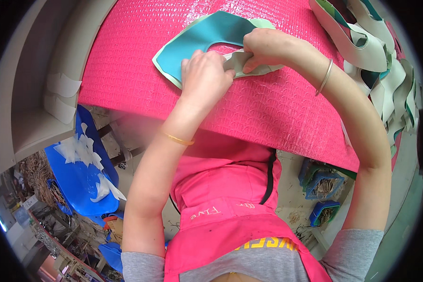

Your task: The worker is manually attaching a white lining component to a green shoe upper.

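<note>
A flat, curved shoe upper [211, 32], teal on its inner face with a pale green border, lies on the pink textured table cover [127, 56]. My left hand [205, 75] presses on its near edge with curled fingers, pinching the material. From the right, my right hand [268, 46] grips the same edge, thumb pointing down and fingers bent over. Between the two hands a greyish-green strip of the edge is turned up and folded over. My fingers hide part of this fold.
A heap of similar pale and teal uppers [385, 75] lies at the table's right. A grey shelf unit [35, 129] borders the left. Below it stands a blue chair [82, 183] with white scraps [82, 150]. Small baskets [322, 184] sit on the floor at right.
</note>
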### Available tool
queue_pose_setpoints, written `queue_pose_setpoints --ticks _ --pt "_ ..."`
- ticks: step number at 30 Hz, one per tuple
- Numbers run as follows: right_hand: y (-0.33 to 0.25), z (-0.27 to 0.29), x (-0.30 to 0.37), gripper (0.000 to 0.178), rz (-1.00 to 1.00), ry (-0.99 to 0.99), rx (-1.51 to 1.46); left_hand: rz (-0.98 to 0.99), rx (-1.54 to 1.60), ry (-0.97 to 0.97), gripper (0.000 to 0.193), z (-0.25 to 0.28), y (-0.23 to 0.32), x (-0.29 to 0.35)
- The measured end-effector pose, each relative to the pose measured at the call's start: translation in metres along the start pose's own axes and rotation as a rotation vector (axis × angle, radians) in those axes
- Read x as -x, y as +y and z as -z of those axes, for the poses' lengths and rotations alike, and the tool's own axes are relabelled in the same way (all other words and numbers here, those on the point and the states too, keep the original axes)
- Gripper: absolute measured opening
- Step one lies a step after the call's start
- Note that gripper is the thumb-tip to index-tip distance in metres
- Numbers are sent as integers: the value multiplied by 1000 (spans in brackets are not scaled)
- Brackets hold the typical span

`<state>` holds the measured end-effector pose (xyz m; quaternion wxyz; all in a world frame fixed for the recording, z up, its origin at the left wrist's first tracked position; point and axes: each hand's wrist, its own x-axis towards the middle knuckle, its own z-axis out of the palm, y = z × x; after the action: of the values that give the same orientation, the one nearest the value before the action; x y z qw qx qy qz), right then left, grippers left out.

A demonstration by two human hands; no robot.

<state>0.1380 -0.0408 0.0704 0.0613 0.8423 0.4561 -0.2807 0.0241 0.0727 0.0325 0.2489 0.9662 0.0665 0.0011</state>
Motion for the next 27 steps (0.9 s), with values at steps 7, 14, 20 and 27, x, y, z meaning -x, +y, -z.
queue_pose_setpoints --ticks 7,14,20,27 --pt "-8 -1 -1 29 -13 18 82 -10 -207 -128 27 7 9 -4" --pt "-28 5 4 27 -88 -43 258 -509 -252 345 32 -23 4 44" --pt "-10 -2 2 22 82 73 301 -410 -133 229 38 -24 6 43" --pt "-6 -4 -4 21 125 40 299 -443 -3 259 40 -37 12 38"
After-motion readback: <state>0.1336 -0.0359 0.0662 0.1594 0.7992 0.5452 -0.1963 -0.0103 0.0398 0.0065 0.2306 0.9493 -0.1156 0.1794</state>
